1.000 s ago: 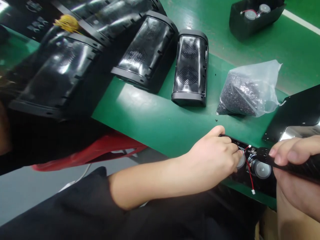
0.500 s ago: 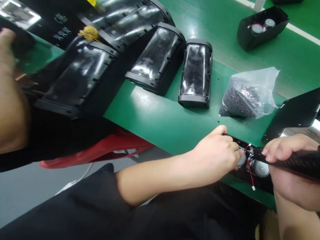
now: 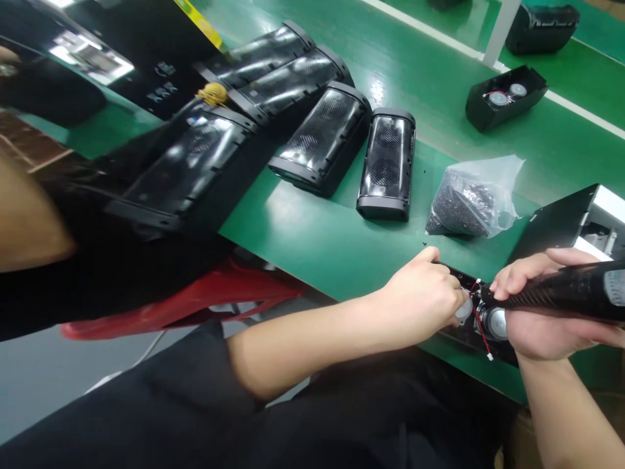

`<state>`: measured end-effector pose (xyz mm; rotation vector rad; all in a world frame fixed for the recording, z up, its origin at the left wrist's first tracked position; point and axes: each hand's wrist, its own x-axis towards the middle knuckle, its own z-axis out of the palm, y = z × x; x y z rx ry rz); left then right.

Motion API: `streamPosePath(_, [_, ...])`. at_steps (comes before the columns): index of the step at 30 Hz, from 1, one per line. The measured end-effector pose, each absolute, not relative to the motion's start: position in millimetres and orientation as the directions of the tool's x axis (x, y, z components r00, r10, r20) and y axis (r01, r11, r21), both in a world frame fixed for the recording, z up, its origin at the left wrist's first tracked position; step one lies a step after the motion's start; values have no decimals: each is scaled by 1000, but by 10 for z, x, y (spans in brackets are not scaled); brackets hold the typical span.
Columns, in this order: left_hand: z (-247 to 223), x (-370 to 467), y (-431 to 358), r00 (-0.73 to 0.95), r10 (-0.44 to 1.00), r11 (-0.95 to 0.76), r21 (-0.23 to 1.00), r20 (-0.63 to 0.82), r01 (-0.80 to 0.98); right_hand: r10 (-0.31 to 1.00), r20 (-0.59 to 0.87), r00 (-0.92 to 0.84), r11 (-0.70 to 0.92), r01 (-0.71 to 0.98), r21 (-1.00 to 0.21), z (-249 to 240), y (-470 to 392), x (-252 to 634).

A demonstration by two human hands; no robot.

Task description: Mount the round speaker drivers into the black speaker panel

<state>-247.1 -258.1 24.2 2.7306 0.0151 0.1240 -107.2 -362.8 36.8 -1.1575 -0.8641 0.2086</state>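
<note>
At the lower right, my left hand (image 3: 424, 290) is closed on the near-left end of an open black speaker housing (image 3: 505, 354). Inside the housing show round silver speaker drivers (image 3: 495, 322) and a red wire (image 3: 481, 326) with a white plug. My right hand (image 3: 534, 309) wraps a black electric screwdriver (image 3: 569, 290), held nearly level. Its tip points left into the housing, close to my left fingers; the bit and whatever it meets are too small to make out.
Several black speakers (image 3: 385, 156) with film on their fronts stand on the green table (image 3: 303, 241). A plastic bag of small dark screws (image 3: 461, 202) lies beyond my hands. Another open housing (image 3: 505, 104) sits farther back. A black box-shaped device (image 3: 556, 218) is at right. A co-worker's arm (image 3: 29, 215) is at left.
The view has shifted, so the speakers appear lower and farther right. More of the screwdriver shows, still in my right hand. The co-worker's hand at left has mostly left the view.
</note>
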Motion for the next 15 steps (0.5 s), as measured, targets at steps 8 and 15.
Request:
streamPosePath(8, [242, -2482, -2578, 993, 35, -914, 406, 117, -16, 577, 523, 627, 430, 311, -847, 373, -3646, -1124])
streamPosePath(15, [251, -2470, -2581, 997, 23, -913, 407, 68, -7, 587, 523, 617, 440, 299, -847, 370, -3654, -1151])
